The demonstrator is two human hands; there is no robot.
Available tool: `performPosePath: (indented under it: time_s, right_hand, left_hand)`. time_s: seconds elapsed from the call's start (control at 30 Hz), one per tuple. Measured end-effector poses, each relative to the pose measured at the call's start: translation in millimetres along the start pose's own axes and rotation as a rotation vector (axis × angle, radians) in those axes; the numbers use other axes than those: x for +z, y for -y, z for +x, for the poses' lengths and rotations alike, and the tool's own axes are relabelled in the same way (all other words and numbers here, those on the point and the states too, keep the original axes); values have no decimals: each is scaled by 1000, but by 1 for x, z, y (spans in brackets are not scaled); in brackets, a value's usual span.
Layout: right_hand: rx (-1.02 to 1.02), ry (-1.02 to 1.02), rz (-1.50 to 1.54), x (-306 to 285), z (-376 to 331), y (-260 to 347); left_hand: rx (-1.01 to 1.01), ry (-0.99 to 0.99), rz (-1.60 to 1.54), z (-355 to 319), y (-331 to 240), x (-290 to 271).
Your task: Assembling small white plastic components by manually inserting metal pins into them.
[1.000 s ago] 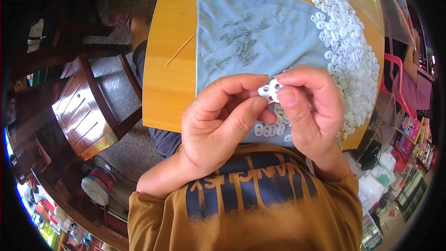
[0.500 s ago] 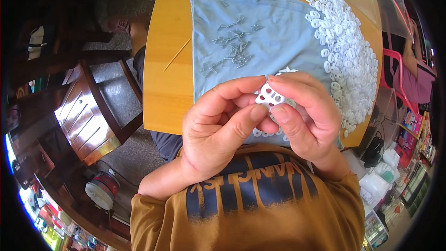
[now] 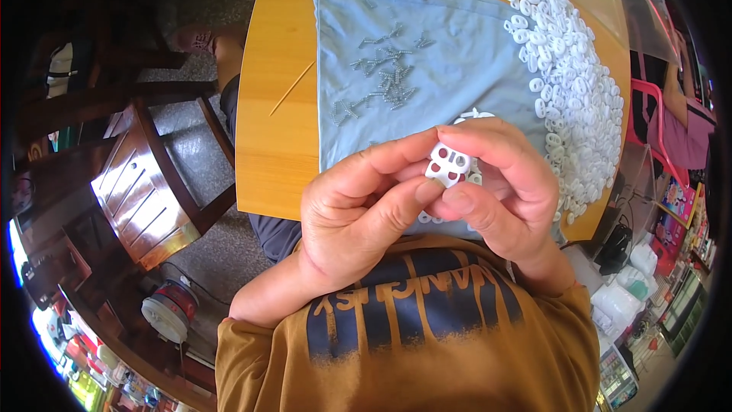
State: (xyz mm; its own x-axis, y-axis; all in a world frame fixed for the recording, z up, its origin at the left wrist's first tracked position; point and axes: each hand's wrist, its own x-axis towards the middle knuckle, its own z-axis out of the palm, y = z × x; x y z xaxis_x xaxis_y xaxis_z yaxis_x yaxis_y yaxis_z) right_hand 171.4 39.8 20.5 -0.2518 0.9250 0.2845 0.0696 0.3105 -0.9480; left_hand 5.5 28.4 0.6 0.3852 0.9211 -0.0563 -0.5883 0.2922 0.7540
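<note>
Between the fingertips of both hands is a small white plastic piece with several round holes, like a cord lock (image 3: 448, 165). My left hand (image 3: 366, 206) pinches it from the left with thumb and forefinger. From the other side my right hand (image 3: 507, 191) grips it the same way, its fingers curled behind. Loose small metal springs (image 3: 393, 84) lie scattered on the blue-grey cloth (image 3: 450, 38) beyond my hands. More white pieces (image 3: 474, 114) show just past my right fingers, partly hidden by them.
A big heap of white oval plastic pieces (image 3: 576, 99) covers the right side of the wooden table (image 3: 267, 152). One thin wooden stick (image 3: 291, 89) lies left of the cloth. A wooden chair (image 3: 149, 191) stands on the floor at left, and a red chair (image 3: 648, 126) at right.
The white piece has turned a little between my fingertips, so its holes face up more squarely. Both hands stay in nearly the same place.
</note>
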Motion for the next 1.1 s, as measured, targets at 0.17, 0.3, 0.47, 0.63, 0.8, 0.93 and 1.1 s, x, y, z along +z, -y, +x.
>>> performPosePath:
  time_s: [0.17,0.3,0.47,0.63,0.8,0.93,1.1]
  right_hand:
    - [25,27,-6,-2,-1,-1]
    - [41,31,-65,1,-3,5]
    - [-24,3,-115,6,-6,4]
    - [-101,-9,-143,10,-9,1]
    - [-173,-30,-190,13,-13,-5]
    - [-191,-65,-188,18,-14,-9]
    - [-246,-104,-163,20,-11,-12]
  left_hand:
    - [61,32,14,0,1,-1]
    - [96,27,39,-2,2,1]
    - [159,-5,143,-6,4,1]
    - [161,-102,244,-12,7,3]
    - [189,-144,328,-14,10,3]
    - [237,-160,414,-15,13,2]
    - [240,-163,364,-11,11,3]
